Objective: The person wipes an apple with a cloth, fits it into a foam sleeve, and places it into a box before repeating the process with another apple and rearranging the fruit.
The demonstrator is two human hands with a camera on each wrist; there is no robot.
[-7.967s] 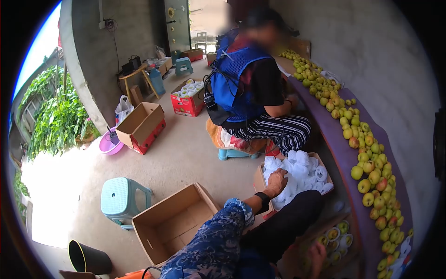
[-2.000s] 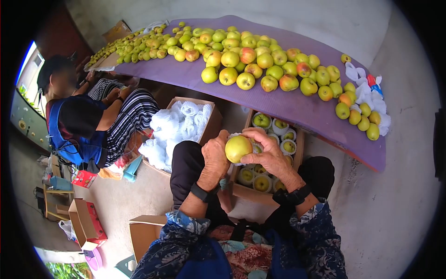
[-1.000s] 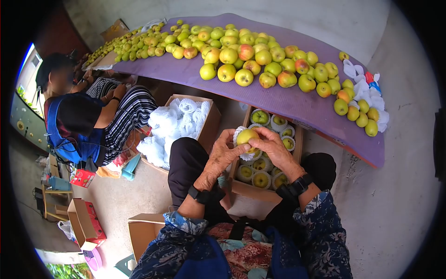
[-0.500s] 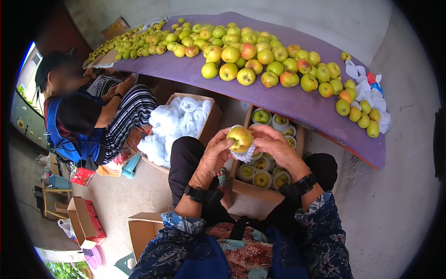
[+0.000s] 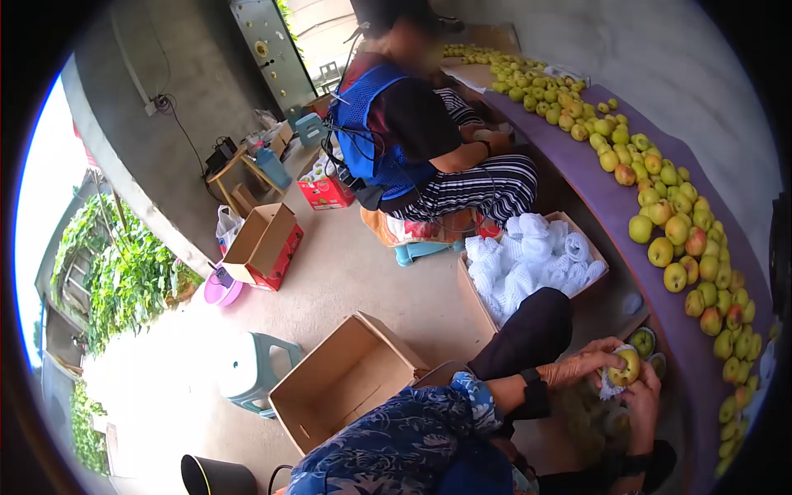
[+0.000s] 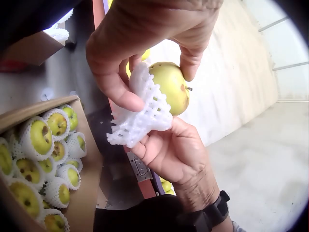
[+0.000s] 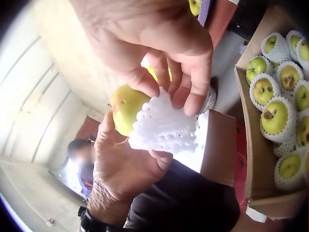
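My left hand (image 5: 587, 365) grips a yellow-green apple (image 6: 170, 86), its thumb on the bare skin near the stem and its fingers on the white foam net (image 6: 145, 112). The net covers one side of the apple, and its frilled end hangs loose. From the other side my right hand (image 7: 159, 63) pinches the net's edge between thumb and fingers. Beside the hands, a cardboard box (image 6: 86, 162) contains several apples in foam nets. In the head view that box is mostly dark under my arms.
Many loose apples (image 5: 660, 210) lie along the purple-covered table (image 5: 569, 157). A box (image 5: 474, 301) heaped with foam nets (image 5: 528, 264) stands ahead of my knee. An open cardboard box (image 5: 330, 371), a stool (image 5: 260, 363) and a black bin (image 5: 219, 477) are leftward. Another person (image 5: 404, 124) sits beyond.
The head view has swung left, putting my hands at its lower right. Eight seconds ago my left hand was in the net box; since then, both hands have come together around an apple and net.
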